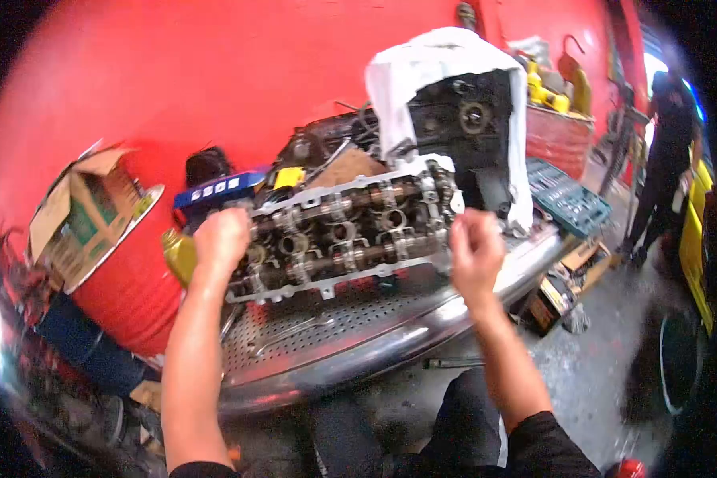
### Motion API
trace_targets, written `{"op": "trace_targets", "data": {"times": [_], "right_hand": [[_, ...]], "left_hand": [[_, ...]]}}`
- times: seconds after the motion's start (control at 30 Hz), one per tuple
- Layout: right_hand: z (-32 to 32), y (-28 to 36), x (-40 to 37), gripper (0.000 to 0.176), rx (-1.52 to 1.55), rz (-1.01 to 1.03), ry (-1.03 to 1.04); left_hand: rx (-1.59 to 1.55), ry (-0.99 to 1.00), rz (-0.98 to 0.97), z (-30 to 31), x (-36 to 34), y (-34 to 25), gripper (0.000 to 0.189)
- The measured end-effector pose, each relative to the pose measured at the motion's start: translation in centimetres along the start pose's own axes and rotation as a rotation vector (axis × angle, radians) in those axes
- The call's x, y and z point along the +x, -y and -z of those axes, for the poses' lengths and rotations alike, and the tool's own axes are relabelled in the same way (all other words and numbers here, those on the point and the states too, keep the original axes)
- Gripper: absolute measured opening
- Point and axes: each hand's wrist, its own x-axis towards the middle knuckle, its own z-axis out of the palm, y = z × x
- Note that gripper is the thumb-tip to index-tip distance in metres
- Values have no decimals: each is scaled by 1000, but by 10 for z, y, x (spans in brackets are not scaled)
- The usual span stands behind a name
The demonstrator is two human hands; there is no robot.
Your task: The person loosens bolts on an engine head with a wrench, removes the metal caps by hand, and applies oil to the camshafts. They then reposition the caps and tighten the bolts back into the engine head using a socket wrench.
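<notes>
A cylinder head (pixel 342 231) with its camshafts and round bores showing is tilted toward me over the perforated metal bench (pixel 358 319). At its left end, my left hand (pixel 223 237) is closed around the edge, with the fingertips hidden. My right hand (pixel 476 247) is closed at the opposite end, its fingers curled against the metal and slightly blurred. Below the cylinder head a wrench (pixel 291 333) lies on the bench. Close behind my left hand stands a yellow bottle (pixel 179 253).
Behind is an engine block (pixel 466 115) draped with white cloth (pixel 442 49). A teal tool case (pixel 566 195) sits at the bench's right end. A red drum (pixel 127 287) stands left, with a cardboard box (pixel 56 219) on top. A person (pixel 669 151) stands far right.
</notes>
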Motion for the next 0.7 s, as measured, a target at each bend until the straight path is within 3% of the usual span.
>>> {"op": "trace_targets", "data": {"times": [0.1,0.2,0.23,0.3,0.5,0.6,0.7], "right_hand": [[0,20,-79,19,72,177,130],[-17,41,-129,19,83,-52,388],[-21,38,-130,21,42,95,376],[-25,35,-133,24,39,46,383],[-22,29,-134,27,8,160,409],[-21,31,-134,27,39,156,400],[-20,29,-136,26,54,160,400]], "left_hand": [[48,-47,122,7,-3,-11,35],[69,3,79,-8,-1,-5,33],[87,41,93,-8,0,-2,33],[117,101,132,-7,6,1,31],[70,-15,152,-5,-3,-15,35],[43,77,134,-1,0,-12,35],[48,74,273,-7,8,-9,36]]}}
